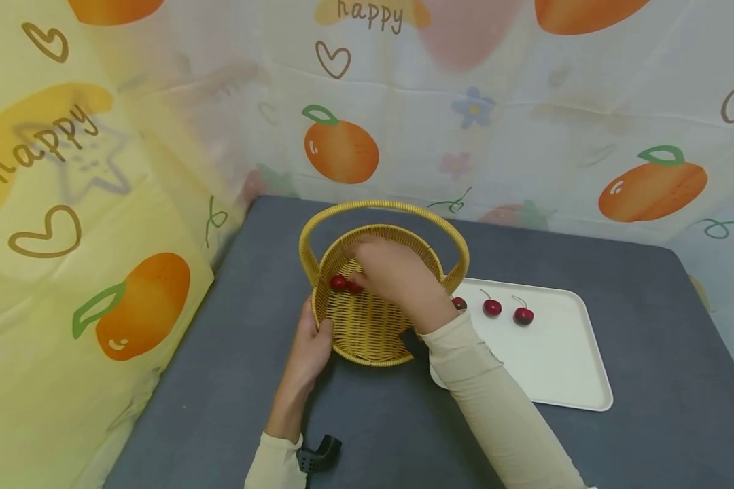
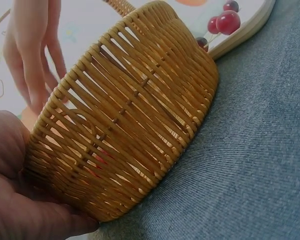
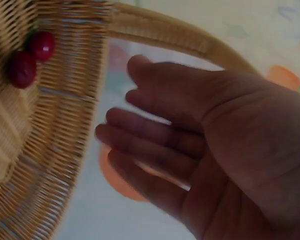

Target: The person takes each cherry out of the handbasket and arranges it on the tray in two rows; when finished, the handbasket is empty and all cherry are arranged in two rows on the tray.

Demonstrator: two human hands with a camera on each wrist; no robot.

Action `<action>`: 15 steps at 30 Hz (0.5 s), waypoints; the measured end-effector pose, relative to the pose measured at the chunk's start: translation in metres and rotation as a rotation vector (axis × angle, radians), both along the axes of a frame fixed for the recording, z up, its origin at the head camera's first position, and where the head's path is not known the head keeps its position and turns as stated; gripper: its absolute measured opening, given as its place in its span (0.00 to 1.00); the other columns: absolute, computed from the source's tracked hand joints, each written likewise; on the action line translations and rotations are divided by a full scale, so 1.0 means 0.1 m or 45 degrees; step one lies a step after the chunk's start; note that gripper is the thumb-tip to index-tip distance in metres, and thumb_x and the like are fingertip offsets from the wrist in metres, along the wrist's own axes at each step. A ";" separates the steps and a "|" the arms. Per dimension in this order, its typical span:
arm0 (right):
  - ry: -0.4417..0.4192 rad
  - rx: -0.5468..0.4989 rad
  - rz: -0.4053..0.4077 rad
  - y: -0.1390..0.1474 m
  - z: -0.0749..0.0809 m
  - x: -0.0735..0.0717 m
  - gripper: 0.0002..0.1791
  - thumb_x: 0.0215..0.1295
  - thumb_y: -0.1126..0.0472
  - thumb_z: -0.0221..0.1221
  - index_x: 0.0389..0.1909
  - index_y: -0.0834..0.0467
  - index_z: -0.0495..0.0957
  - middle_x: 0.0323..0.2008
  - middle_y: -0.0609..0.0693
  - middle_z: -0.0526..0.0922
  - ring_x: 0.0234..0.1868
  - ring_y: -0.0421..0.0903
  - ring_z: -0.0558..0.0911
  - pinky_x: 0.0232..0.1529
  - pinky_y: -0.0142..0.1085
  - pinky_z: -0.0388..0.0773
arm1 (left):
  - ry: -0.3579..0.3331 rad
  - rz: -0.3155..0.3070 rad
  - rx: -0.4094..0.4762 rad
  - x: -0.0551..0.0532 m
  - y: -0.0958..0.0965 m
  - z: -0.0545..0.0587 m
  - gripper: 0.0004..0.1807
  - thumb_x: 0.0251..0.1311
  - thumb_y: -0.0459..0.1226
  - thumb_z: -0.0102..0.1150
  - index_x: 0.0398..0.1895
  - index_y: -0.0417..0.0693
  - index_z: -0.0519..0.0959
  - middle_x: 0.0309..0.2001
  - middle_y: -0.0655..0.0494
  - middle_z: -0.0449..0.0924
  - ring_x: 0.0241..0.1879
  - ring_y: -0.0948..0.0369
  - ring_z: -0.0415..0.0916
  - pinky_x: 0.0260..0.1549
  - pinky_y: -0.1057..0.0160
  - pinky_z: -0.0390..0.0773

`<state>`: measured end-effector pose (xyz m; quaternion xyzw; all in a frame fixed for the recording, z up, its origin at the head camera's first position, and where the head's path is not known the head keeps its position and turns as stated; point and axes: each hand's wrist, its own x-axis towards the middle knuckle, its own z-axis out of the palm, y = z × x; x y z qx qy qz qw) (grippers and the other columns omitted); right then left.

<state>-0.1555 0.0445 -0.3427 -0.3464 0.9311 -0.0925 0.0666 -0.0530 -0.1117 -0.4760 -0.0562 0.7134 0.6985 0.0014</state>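
A yellow woven basket (image 1: 367, 329) with a hoop handle (image 1: 382, 204) stands on the dark grey table. My left hand (image 1: 312, 343) grips the basket's left side; in the left wrist view the thumb (image 2: 50, 220) lies along the wicker wall. Over the basket's opening is my right hand (image 1: 391, 272), slightly blurred. The right wrist view has its fingers (image 3: 155, 150) loosely extended with nothing between them. Two dark red cherries, one (image 3: 22, 69) touching the other (image 3: 42, 46), lie inside the basket near its left wall.
To the right of the basket lies a white tray (image 1: 563, 367). Three cherries on it show in the head view: one (image 1: 459, 303) partly behind my right arm, a middle one (image 1: 492, 308) and a right one (image 1: 523, 315). A fruit-printed curtain (image 1: 404, 136) hangs behind the table.
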 end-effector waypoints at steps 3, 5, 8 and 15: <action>-0.046 0.040 0.009 -0.14 -0.11 -0.09 0.10 0.72 0.55 0.69 0.49 0.54 0.86 0.44 0.48 0.85 0.46 0.47 0.84 0.51 0.43 0.82 | 0.010 -0.002 0.002 0.00 -0.01 0.01 0.37 0.76 0.25 0.38 0.86 0.45 0.47 0.80 0.40 0.56 0.77 0.46 0.58 0.73 0.44 0.59; -0.076 0.062 0.006 -0.23 -0.17 -0.14 0.08 0.72 0.53 0.69 0.44 0.53 0.86 0.41 0.48 0.85 0.43 0.47 0.84 0.49 0.43 0.82 | 0.014 -0.004 0.001 0.00 -0.01 0.02 0.37 0.77 0.25 0.38 0.86 0.46 0.47 0.80 0.42 0.55 0.78 0.47 0.57 0.74 0.44 0.58; -0.115 0.101 -0.029 -0.36 -0.25 -0.19 0.09 0.72 0.51 0.68 0.41 0.54 0.85 0.41 0.50 0.86 0.40 0.48 0.85 0.45 0.44 0.83 | 0.017 -0.007 -0.003 0.00 -0.03 0.01 0.37 0.77 0.26 0.38 0.86 0.48 0.46 0.81 0.43 0.54 0.78 0.48 0.56 0.75 0.44 0.57; -0.157 0.187 -0.117 -0.53 -0.42 -0.24 0.12 0.73 0.52 0.67 0.48 0.55 0.87 0.48 0.53 0.88 0.47 0.51 0.88 0.48 0.45 0.85 | 0.009 -0.023 0.007 0.00 -0.02 -0.02 0.37 0.78 0.26 0.38 0.86 0.49 0.46 0.81 0.43 0.54 0.78 0.47 0.57 0.74 0.43 0.59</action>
